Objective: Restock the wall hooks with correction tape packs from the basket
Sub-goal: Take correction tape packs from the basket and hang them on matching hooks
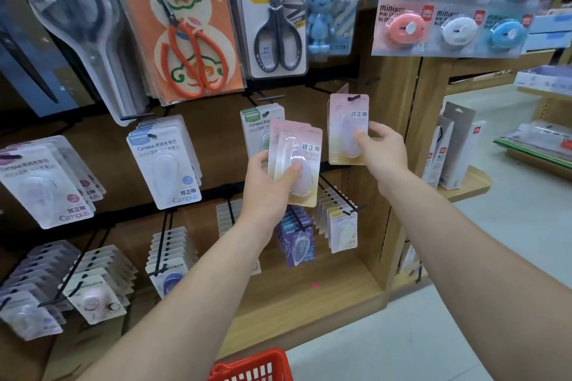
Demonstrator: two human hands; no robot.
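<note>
1. While the head view looks down both forearms at a pegboard wall of stationery, the right hand (383, 148) holds a single pink correction tape pack (348, 130) up at a wall hook (354, 98), fingers closed on the pack's right edge with the thumb pressed on the clear blister; the hook tip shows through the card's hang slot.
2. The left hand (267, 185) grips a small stack of spare packs (297, 161) just left of that, thumb across the front blister and fingers behind.
3. Each pack looks light, a stiff card with a smooth plastic bubble that may slip; I judge the card's lower edges the safest hold, leaving the slot free.
4. A red basket (253, 365) sits at the bottom edge, its contents out of sight.
5. Nearby hooks carry Campus packs (168, 164) and, above, orange scissors (188, 52).
</note>
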